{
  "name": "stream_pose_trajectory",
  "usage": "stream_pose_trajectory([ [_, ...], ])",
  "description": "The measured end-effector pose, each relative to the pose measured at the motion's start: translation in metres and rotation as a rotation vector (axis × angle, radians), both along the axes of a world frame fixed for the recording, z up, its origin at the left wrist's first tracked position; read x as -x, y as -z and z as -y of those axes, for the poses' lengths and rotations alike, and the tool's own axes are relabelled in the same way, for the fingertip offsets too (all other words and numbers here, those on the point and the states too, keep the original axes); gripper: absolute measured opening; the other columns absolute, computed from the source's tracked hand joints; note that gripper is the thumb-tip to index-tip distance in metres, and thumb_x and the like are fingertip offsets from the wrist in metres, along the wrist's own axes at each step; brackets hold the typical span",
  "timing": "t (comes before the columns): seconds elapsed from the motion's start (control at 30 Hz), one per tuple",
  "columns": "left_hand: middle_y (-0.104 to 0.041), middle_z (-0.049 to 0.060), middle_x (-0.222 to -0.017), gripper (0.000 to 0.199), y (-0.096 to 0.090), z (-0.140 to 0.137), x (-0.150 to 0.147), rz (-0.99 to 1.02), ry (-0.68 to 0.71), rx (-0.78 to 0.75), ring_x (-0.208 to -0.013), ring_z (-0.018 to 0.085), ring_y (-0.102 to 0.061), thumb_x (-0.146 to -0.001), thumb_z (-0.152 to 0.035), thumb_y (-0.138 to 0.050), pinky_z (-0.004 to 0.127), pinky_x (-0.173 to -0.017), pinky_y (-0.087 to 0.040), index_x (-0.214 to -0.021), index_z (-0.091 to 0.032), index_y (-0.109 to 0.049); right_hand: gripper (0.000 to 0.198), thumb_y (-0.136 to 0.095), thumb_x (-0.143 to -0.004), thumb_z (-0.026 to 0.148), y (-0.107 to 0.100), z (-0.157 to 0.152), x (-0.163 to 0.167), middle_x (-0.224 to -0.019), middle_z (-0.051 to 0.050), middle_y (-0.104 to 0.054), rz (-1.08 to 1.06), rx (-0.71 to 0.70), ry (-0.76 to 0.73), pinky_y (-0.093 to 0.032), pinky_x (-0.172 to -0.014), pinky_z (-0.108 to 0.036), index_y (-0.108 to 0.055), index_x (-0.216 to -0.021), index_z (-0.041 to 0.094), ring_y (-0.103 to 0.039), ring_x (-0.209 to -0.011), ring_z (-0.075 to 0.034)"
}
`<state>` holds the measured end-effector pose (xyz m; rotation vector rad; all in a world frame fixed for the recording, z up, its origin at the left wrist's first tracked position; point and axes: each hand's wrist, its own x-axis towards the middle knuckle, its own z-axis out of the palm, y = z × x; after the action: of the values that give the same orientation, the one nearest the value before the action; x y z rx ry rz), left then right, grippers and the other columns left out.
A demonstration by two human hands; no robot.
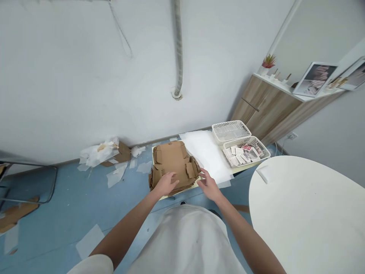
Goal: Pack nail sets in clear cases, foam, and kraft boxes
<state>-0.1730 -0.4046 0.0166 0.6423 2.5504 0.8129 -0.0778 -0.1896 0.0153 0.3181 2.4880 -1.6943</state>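
Observation:
A stack of flattened brown cardboard boxes [172, 160] lies on a low pale-yellow table [164, 197], its top piece showing creased flaps on both sides. My left hand [166, 184] hovers at the near left part of the stack, fingers apart and curved, with nothing visible in it. Near the stack's right edge is my right hand [208, 185], its fingers spread beside a cardboard flap; whether the fingertips touch it I cannot tell. White paper sheets [203, 148] lie flat on the table, right of the cardboard.
Two white plastic baskets stand at the table's right end: one with clear packets [230, 131], one with printed cards [245, 152]. A round white table [308, 213] is at the right. Left, a cardboard box [123, 153] and paper scraps [116, 175] lie on the blue floor.

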Motion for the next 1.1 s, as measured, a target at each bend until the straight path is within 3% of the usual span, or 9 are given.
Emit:
stream_pose_trajectory([
  [0.1,-0.056,0.014,-0.111,0.044,0.013,0.025,0.006,-0.061,0.046,0.067,-0.105,0.028,-0.051,-0.075,-0.039,-0.05,0.039,-0.088,-0.04,-0.11,-0.013,-0.053,0.055,-0.045,-0.08,0.037,-0.008,0.037,0.015,-0.132,-0.012,-0.041,-0.046,-0.269,-0.182,-0.032,-0.097,-0.04,-0.033,-0.131,0.02,-0.037,-0.121,-0.023],
  [0.2,-0.054,0.013,-0.113,0.043,0.022,0.036,0.008,-0.106,0.074,0.034,-0.107,0.028,-0.049,-0.076,-0.038,-0.049,0.039,-0.09,-0.039,-0.111,-0.014,-0.052,0.056,-0.043,-0.081,0.044,-0.007,0.062,0.026,-0.141,-0.012,-0.026,0.006,-0.48,-0.317,-0.023,-0.102,-0.043,-0.034,-0.131,0.02,-0.019,-0.13,-0.027],
  [0.37,-0.05,0.013,-0.118,0.045,0.039,0.053,0.01,-0.09,0.041,-0.004,-0.112,0.026,-0.045,-0.077,-0.038,-0.047,0.038,-0.094,-0.036,-0.115,-0.013,-0.05,0.049,-0.045,-0.08,0.049,0.014,0.067,0.037,-0.146,-0.006,-0.01,0.225,-0.665,-0.295,-0.018,-0.1,-0.052,-0.045,-0.123,0.026,-0.004,-0.133,-0.031],
  [0.5,-0.049,0.014,-0.119,0.052,0.046,0.069,0.006,-0.005,0.006,0.025,-0.111,0.026,-0.046,-0.076,-0.045,-0.047,0.037,-0.09,-0.039,-0.117,-0.012,-0.047,0.053,-0.049,-0.078,0.043,0.025,0.049,0.043,-0.143,-0.012,-0.021,0.3,-0.585,-0.228,-0.024,-0.101,-0.046,-0.045,-0.125,0.018,-0.015,-0.132,-0.029],
  [0.67,-0.048,0.014,-0.123,0.063,0.035,0.061,0.002,-0.038,0.086,0.072,-0.113,0.03,-0.044,-0.07,-0.053,-0.052,0.039,-0.09,-0.037,-0.121,-0.015,-0.045,0.057,-0.048,-0.078,0.039,0.015,0.033,0.057,-0.134,-0.016,-0.039,0.121,-0.417,-0.014,-0.028,-0.102,-0.037,-0.043,-0.125,0.007,-0.033,-0.126,-0.025],
  [0.8,-0.056,0.014,-0.112,0.046,0.027,0.046,0.006,-0.064,0.228,0.165,-0.1,0.028,-0.054,-0.076,-0.042,-0.049,0.038,-0.081,-0.041,-0.114,-0.016,-0.051,0.053,-0.049,-0.075,0.042,0.001,0.029,0.065,-0.126,-0.012,-0.05,0.054,-0.222,0.207,-0.035,-0.098,-0.038,-0.051,-0.119,0.012,-0.046,-0.116,-0.024],
  [0.93,-0.062,0.011,-0.096,0.029,0.027,0.042,0.013,-0.11,0.345,0.225,-0.088,0.024,-0.059,-0.085,-0.032,-0.036,0.033,-0.072,-0.044,-0.098,-0.017,-0.057,0.051,-0.051,-0.073,0.043,-0.004,0.026,0.063,-0.122,-0.01,-0.053,0.044,-0.044,0.294,-0.039,-0.094,-0.037,-0.055,-0.115,0.015,-0.051,-0.111,-0.023],
  [1.0,-0.063,0.01,-0.087,0.031,0.027,0.042,0.016,-0.15,0.385,0.274,-0.085,0.023,-0.059,-0.087,-0.027,-0.029,0.032,-0.072,-0.043,-0.088,-0.017,-0.058,0.051,-0.05,-0.074,0.043,-0.004,0.025,0.058,-0.122,-0.011,-0.053,0.063,-0.042,0.31,-0.04,-0.092,-0.038,-0.054,-0.115,0.014,-0.051,-0.11,-0.024],
  [1.1,-0.062,0.011,-0.081,0.03,0.026,0.04,0.02,-0.195,0.388,0.341,-0.083,0.023,-0.059,-0.087,-0.021,-0.027,0.034,-0.072,-0.042,-0.086,-0.016,-0.056,0.052,-0.051,-0.073,0.041,-0.006,0.028,0.051,-0.124,-0.013,-0.051,0.014,-0.239,0.308,-0.035,-0.096,-0.041,-0.053,-0.117,0.014,-0.045,-0.115,-0.026],
])
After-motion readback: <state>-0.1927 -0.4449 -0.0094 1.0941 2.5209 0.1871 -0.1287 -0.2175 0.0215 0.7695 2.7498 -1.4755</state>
